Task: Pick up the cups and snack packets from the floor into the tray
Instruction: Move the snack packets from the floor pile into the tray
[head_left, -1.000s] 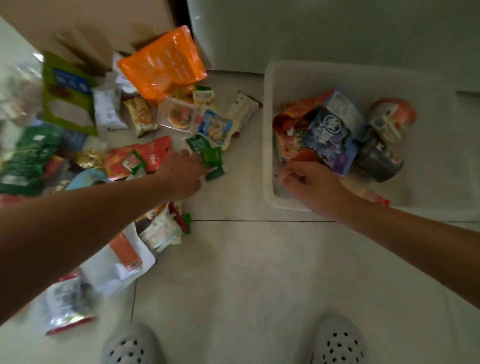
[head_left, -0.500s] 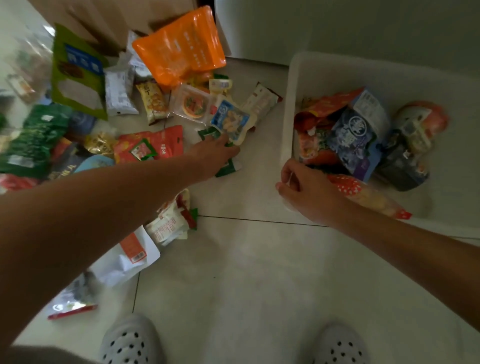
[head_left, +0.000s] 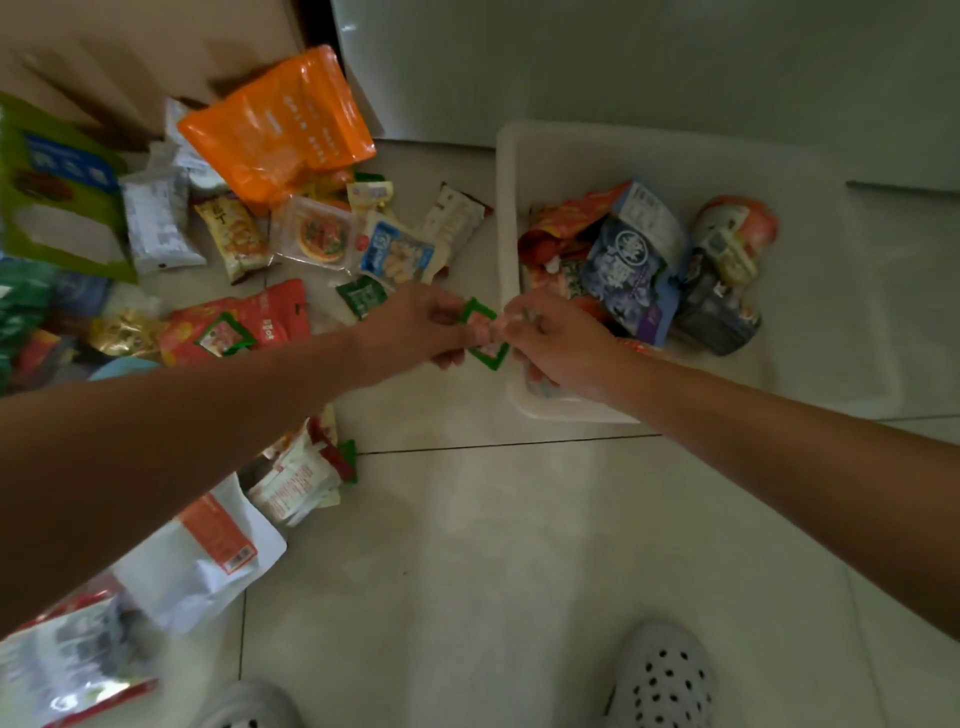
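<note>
Both hands meet at the left rim of the white tray (head_left: 506, 208). My left hand (head_left: 415, 327) pinches a small green-edged snack packet (head_left: 491, 358), lifted off the floor. My right hand (head_left: 561, 348) pinches the same packet from the right, over the tray's near-left corner. The tray holds a blue-purple packet (head_left: 631, 265), a red packet (head_left: 566, 218), a red-and-white cup (head_left: 737, 228) and a dark cup (head_left: 717, 312). Several packets lie on the floor at left: an orange bag (head_left: 280, 135), a small green packet (head_left: 363, 296), a red packet (head_left: 234, 325) and a blue-white packet (head_left: 397, 252).
A white-and-orange pouch (head_left: 208, 561) and a bundle of small white sachets (head_left: 301, 478) lie under my left forearm. My two perforated white shoes (head_left: 660, 675) stand at the bottom on pale floor tiles. A cardboard box (head_left: 130, 52) and a white cabinet front (head_left: 623, 67) close the far side.
My left hand lifted the small green-edged packet off the floor and carried it right to the tray's rim. My right hand shifted slightly left and took hold of it.
</note>
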